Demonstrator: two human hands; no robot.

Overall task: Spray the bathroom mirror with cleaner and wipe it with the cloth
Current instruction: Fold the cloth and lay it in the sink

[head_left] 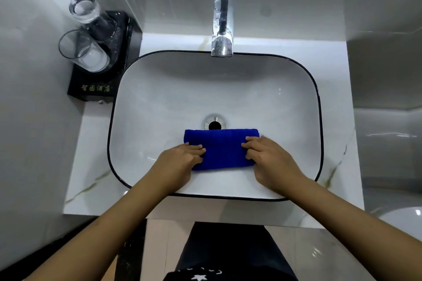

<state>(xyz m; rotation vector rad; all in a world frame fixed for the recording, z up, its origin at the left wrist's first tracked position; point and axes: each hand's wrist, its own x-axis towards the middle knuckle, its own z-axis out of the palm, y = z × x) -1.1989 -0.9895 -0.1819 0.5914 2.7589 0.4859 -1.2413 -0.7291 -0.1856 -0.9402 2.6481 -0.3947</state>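
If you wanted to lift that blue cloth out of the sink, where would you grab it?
Probably by its two short ends, from above, one hand per end. The cloth lies folded flat in the sink, and the left hand and right hand already rest there, fingers curled on its edges.

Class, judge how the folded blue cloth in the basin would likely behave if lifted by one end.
The blue cloth looks soft and plush, so it would probably droop and unfold. It seems light. Both hands, left hand and right hand, press its ends against the basin, suggesting it will not keep shape alone.

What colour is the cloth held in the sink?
Solid deep blue cloth, no pattern, shown in the head view.
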